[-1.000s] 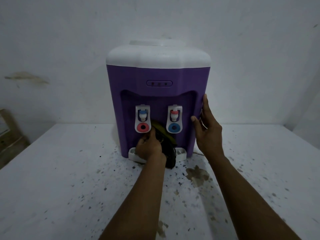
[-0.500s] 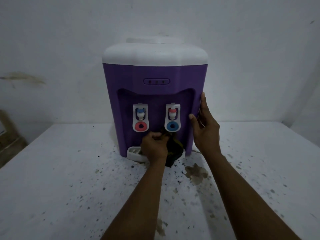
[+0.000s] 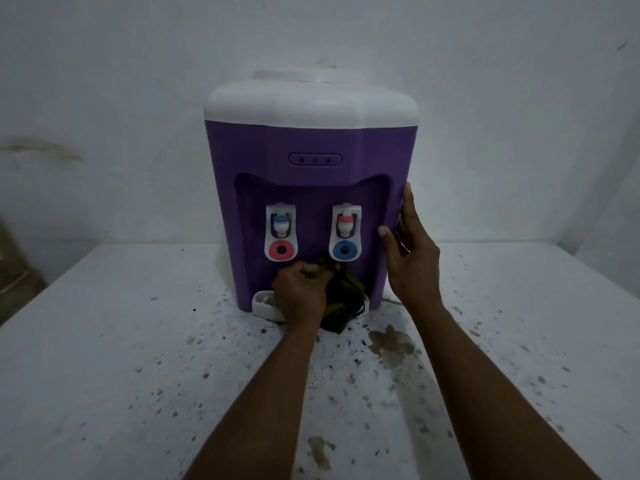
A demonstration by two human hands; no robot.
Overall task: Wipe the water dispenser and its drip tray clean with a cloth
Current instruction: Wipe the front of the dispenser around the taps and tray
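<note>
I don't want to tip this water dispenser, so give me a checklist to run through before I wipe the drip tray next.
1. Grip: ok, the left hand grips the dark cloth below the taps.
2. Steadying: ok, the right hand lies flat on the side of the dispenser.
3. Seating: ok where it shows, at the left end of the drip tray; the rest is hidden.
4. Tray cleanliness: cannot tell, hand and cloth cover most of it.
5. Surroundings: not ok, the table carries a brown stain and dark specks.
</note>
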